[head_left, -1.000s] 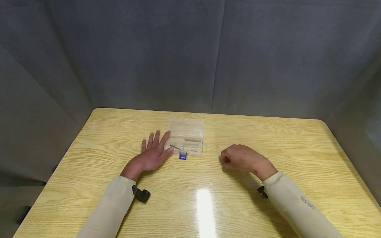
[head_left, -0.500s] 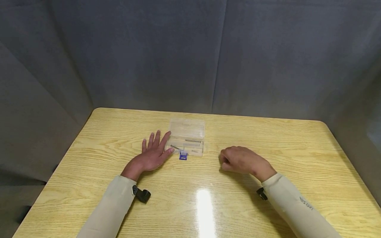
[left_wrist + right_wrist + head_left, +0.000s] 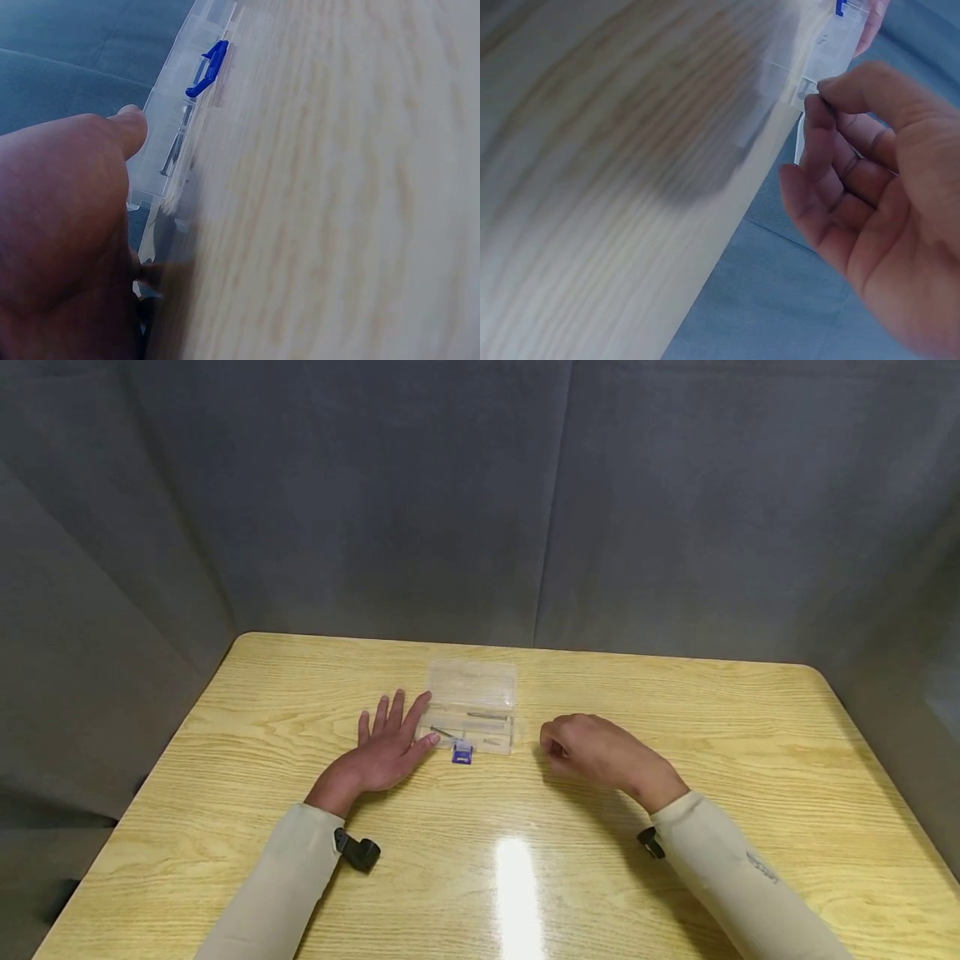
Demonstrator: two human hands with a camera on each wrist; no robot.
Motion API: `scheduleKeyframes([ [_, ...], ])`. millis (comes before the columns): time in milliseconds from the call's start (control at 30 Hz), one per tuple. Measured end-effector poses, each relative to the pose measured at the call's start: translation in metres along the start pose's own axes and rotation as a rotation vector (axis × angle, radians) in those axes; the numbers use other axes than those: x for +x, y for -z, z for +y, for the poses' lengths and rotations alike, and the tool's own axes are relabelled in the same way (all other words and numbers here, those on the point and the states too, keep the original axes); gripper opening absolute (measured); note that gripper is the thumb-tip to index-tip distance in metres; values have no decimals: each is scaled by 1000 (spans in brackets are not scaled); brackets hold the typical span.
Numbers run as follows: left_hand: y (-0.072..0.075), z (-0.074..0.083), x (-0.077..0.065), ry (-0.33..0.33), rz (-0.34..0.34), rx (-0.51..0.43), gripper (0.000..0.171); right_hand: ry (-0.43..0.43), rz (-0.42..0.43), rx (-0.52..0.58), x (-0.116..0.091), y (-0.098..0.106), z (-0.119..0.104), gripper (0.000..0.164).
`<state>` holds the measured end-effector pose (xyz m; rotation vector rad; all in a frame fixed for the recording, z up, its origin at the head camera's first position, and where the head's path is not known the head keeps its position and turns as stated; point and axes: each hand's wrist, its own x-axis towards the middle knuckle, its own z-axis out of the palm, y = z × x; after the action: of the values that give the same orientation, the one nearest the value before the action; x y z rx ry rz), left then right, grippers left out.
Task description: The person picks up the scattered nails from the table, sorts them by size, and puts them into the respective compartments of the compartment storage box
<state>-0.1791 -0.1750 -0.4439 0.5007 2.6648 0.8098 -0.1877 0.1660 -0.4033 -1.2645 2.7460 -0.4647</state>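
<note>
A clear plastic case (image 3: 472,685) lies open on the table, its lid folded back and a blue latch (image 3: 462,757) at its front edge. One long screw (image 3: 487,716) lies in the rear compartment; another screw (image 3: 174,150) lies at the front left. A smaller metal piece (image 3: 491,742) sits front right. My left hand (image 3: 381,757) lies with spread fingers at the case's left side, thumb and forefinger touching it. To the right of the case hovers my right hand (image 3: 600,750), thumb and forefinger tips brought together; whether they pinch something tiny cannot be made out.
The wood-grain table (image 3: 420,877) reflects a bright light strip near its front. A dark grey curtain (image 3: 375,510) hangs behind the table and along both sides. Black camera mounts (image 3: 358,852) sit on both sleeved wrists.
My right hand has moved slightly left toward the case and a little away from me. The left hand and the case keep their places.
</note>
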Motion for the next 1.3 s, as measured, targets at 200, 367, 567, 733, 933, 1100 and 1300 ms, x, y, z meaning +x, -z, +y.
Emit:
scheduleKeyframes([
  [200,0,0,-1,4,-3,1,70,26,33,-35,6,2,-4,20],
  [367,0,0,0,-2,-2,3,70,35,53,-49,11,3,-7,18],
  [567,0,-1,0,-3,-2,2,70,42,78,-56,23,5,-14,14],
  [733,1,-1,0,-3,-3,1,70,53,93,-47,34,5,-16,13],
  [933,3,-1,2,-2,-3,12,71,49,91,-6,47,5,-13,9],
  [1100,3,-1,2,-2,-1,10,71,56,80,-2,57,3,-14,9],
  [1300,1,0,0,9,-2,9,71,55,78,0,66,-1,-15,11],
])
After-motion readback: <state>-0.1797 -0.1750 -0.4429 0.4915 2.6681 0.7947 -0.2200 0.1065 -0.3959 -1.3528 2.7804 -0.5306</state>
